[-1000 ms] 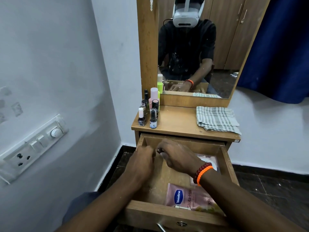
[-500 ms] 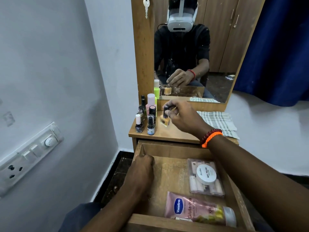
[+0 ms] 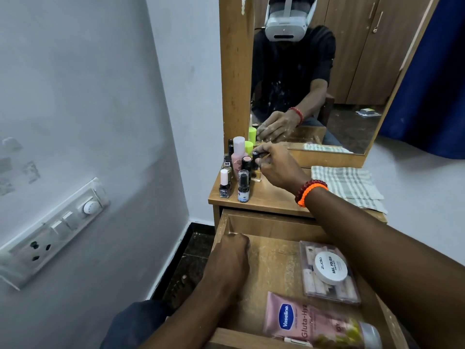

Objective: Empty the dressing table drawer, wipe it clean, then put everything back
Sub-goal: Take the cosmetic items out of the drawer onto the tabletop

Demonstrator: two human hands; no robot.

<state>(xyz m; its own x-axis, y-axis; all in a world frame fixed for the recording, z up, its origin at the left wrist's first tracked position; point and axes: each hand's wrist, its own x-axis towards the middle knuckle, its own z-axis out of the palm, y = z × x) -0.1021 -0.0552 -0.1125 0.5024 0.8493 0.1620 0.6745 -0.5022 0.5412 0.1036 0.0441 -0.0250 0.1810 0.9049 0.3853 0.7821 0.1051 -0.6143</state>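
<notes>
Far left of frame: white switchboard [image 3: 50,233] on the wall, sockets and a round dial.

Lower centre: my left hand [image 3: 230,258] sits inside the open drawer [image 3: 274,268], at its back-left corner, curled into a loose fist. I cannot tell whether anything is inside the fist.

Centre, on the left end of the table [image 3: 271,197]: a tight cluster of nail polish bottles [image 3: 235,177], upright. White-capped dark bottle [image 3: 224,183] at front left, black-capped bottle [image 3: 243,188] just beside it; a taller pink bottle [image 3: 237,154] and a lime-green capped one [image 3: 249,147] behind.

My right hand [image 3: 276,167] is over the right edge of that cluster, fingertips pinched on the black cap of a small yellow-based nail polish bottle [image 3: 256,172] whose base is at the table surface. Red bead and orange bracelets on that wrist.

Drawer, right half: clear case of press-on nails [image 3: 329,288] with a white round Zudio nail polish remover tub [image 3: 330,267] lying on top. In front of it, a pink Vaseline Gluta-Hya tube [image 3: 314,323] lying flat along the front wall.

Right end of table: folded checked cloth [image 3: 347,185].

Above: mirror [image 3: 352,71] reflecting the person in a headset.
</notes>
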